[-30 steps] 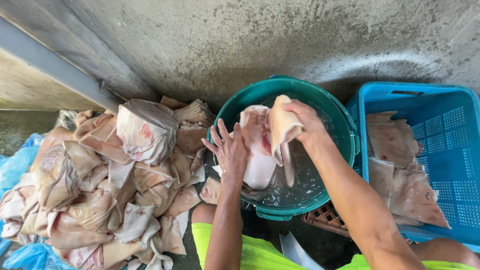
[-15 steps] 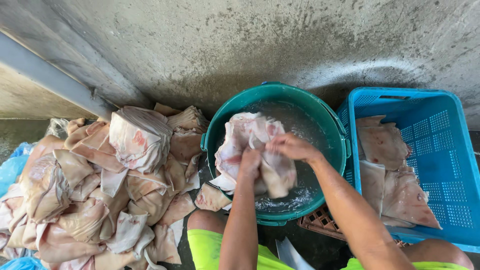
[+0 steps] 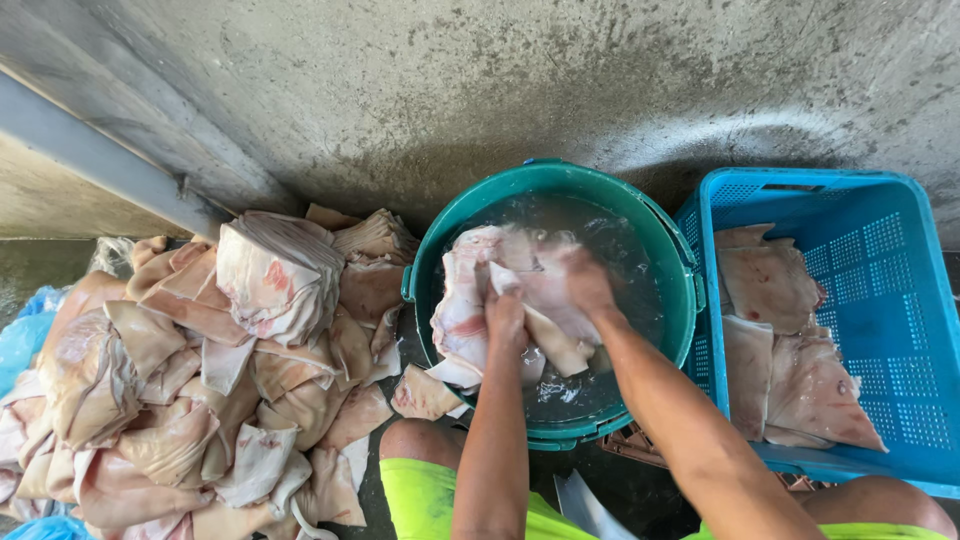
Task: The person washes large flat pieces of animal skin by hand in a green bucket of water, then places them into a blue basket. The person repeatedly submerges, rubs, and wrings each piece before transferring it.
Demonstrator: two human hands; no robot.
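A teal bucket [image 3: 660,230] half full of cloudy water stands in front of me. Over its left side I hold a large pale pink slab of raw pork skin [image 3: 465,300]. My left hand [image 3: 503,310] grips the slab from below. My right hand [image 3: 583,281] clutches its upper right part, above the water. Part of the slab drapes over the bucket's near rim.
A big heap of raw skin pieces [image 3: 200,370] lies on the floor to the left, on blue plastic sheeting [image 3: 20,335]. A blue plastic crate [image 3: 900,330] with several skin pieces stands at the right. A grey concrete wall [image 3: 500,80] rises behind. A knife blade [image 3: 585,505] lies between my knees.
My left hand went from open beside the slab to gripping it. Both hands spread the folded piece wide and lowered it toward the water at the bucket's left side.
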